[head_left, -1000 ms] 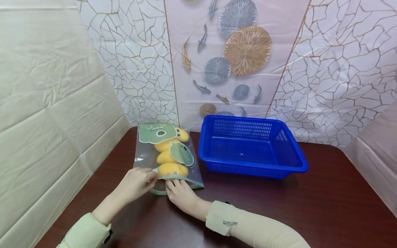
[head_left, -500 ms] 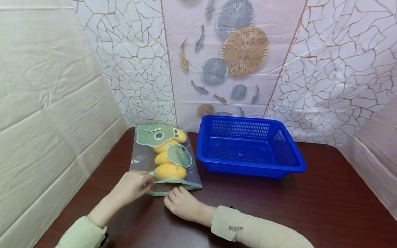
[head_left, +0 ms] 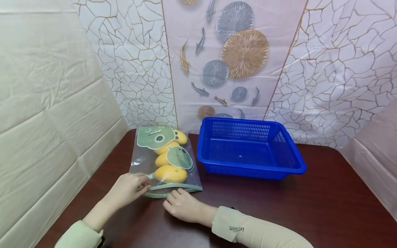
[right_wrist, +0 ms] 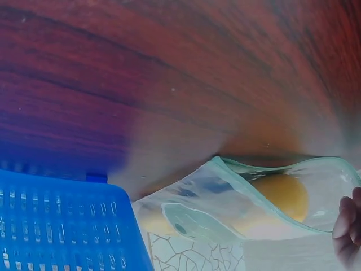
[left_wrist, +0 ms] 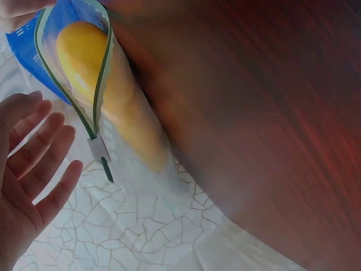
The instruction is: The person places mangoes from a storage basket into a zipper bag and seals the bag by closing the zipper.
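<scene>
A clear slider-zip bag (head_left: 142, 162) with green cartoon prints lies on the table, several yellow mangoes (head_left: 170, 174) inside. Its green-edged mouth gapes toward the person, one mango (left_wrist: 82, 53) showing just within. My left hand (head_left: 131, 186) is at the mouth's left end. In the left wrist view its fingers (left_wrist: 48, 147) are spread with nothing between them, beside the pale slider (left_wrist: 98, 148). My right hand (head_left: 184, 206) is at the near lip, knuckles up and fingers bent; its fingertips are hidden, so I cannot tell whether they grip the lip.
A blue plastic basket (head_left: 248, 165) with perforated sides stands right of the bag. The dark red-brown table (head_left: 316, 206) reaches patterned cloth (head_left: 229, 69) at the back, with a pale cloth wall (head_left: 62, 120) at the left.
My right hand has drawn back from inside the bag's mouth to its near lip. My left hand has shifted slightly left and down. The front mango is more fully visible.
</scene>
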`<state>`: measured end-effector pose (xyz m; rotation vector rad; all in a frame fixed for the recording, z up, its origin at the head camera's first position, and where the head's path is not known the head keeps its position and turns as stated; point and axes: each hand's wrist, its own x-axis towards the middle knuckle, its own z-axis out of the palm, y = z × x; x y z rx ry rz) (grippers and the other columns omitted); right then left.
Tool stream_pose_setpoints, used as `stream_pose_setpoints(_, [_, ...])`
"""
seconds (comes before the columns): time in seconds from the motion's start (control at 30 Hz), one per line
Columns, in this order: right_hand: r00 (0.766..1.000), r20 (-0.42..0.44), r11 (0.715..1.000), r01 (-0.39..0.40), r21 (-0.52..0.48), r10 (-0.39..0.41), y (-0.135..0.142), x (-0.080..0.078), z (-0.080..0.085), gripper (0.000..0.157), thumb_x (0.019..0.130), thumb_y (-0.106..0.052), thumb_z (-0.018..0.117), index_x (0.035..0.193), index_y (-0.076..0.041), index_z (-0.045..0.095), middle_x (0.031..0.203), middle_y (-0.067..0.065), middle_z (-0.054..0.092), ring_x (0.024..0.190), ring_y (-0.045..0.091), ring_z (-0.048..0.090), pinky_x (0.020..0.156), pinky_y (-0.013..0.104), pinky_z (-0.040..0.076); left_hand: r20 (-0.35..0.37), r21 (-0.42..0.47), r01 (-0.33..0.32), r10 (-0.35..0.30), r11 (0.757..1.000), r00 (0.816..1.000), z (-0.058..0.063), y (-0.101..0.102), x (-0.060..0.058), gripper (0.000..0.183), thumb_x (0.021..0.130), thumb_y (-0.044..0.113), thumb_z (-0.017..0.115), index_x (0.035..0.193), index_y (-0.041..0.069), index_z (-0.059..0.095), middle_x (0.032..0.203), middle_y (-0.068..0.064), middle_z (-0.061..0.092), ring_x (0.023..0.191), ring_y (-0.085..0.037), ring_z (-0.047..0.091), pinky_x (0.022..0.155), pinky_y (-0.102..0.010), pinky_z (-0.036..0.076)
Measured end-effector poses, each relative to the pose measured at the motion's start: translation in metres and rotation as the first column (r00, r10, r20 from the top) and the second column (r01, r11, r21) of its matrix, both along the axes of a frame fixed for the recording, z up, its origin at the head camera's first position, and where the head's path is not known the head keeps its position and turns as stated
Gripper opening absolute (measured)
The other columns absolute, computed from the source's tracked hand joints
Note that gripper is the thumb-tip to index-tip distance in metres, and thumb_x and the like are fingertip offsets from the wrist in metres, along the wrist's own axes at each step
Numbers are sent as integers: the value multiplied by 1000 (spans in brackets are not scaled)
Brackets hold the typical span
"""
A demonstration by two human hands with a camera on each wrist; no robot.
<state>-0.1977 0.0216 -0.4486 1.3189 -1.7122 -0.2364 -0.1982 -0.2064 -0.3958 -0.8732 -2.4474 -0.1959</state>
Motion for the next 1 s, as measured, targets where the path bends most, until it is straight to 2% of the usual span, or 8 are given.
stream_pose_setpoints(0.07, [1000,20,1000,1,-19,-1,0,1,0,35,93,-6,30,69,-18,53,68,-6,53,61,10,49,55,22,34,0,14,-34,34,999,999,-1,-2,1,15,69,14,79,80,15,68,74,7,61,63,-7,56,55,-25,45])
stream_pose_setpoints(0.23, [998,68,999,9,-46,-5,-1,3,-1,33,93,-6,31,70,-17,52,68,-6,53,61,10,48,55,22,33,11,40,-127,126,991,992,-3,-11,1,29,70,15,79,96,9,68,87,-2,63,75,-17,58,62,-34,48])
stream_pose_setpoints(0.37, [995,99,999,22,-50,-17,-3,3,-3,32,94,-7,31,72,-17,52,69,-7,52,63,11,48,56,22,33,45,40,-210,208,977,977,-3,-21,1,30,71,18,78,96,9,65,80,-1,60,68,-17,57,54,-34,46])
stream_pose_setpoints(0.5, [990,135,998,44,-34,-39,-5,4,-2,27,94,-10,35,75,-18,53,70,-7,52,65,11,49,58,23,34,160,37,-297,288,954,944,-1,-29,3,28,74,20,76,94,9,60,70,3,54,59,-11,50,49,-31,40])
stream_pose_setpoints(0.6, [988,144,998,54,-20,-51,-5,5,-1,24,93,-11,38,77,-18,54,72,-7,52,65,10,49,59,23,34,246,34,-332,314,943,917,-2,-33,4,26,77,21,74,93,10,57,67,4,53,57,-8,48,48,-29,38])
stream_pose_setpoints(0.8, [993,104,999,51,5,-51,-4,6,1,23,93,-9,37,77,-18,52,72,-7,51,65,10,48,59,22,32,315,60,-387,351,920,882,-3,-37,5,29,79,25,72,86,9,49,61,3,45,52,-12,42,46,-30,33])
stream_pose_setpoints(0.9, [994,94,998,55,3,-55,-5,6,3,28,95,-8,34,78,-18,52,72,-7,51,66,10,48,59,22,32,367,63,-432,382,899,848,-4,-39,5,34,80,30,70,84,9,43,59,1,43,52,-15,43,46,-31,32])
stream_pose_setpoints(1.0, [996,81,999,46,-22,-44,-8,7,7,34,96,-6,28,78,-19,53,72,-7,51,66,10,48,59,22,32,430,37,-472,413,881,803,-4,-41,5,37,83,39,66,81,10,43,58,0,42,53,-17,45,47,-31,31])
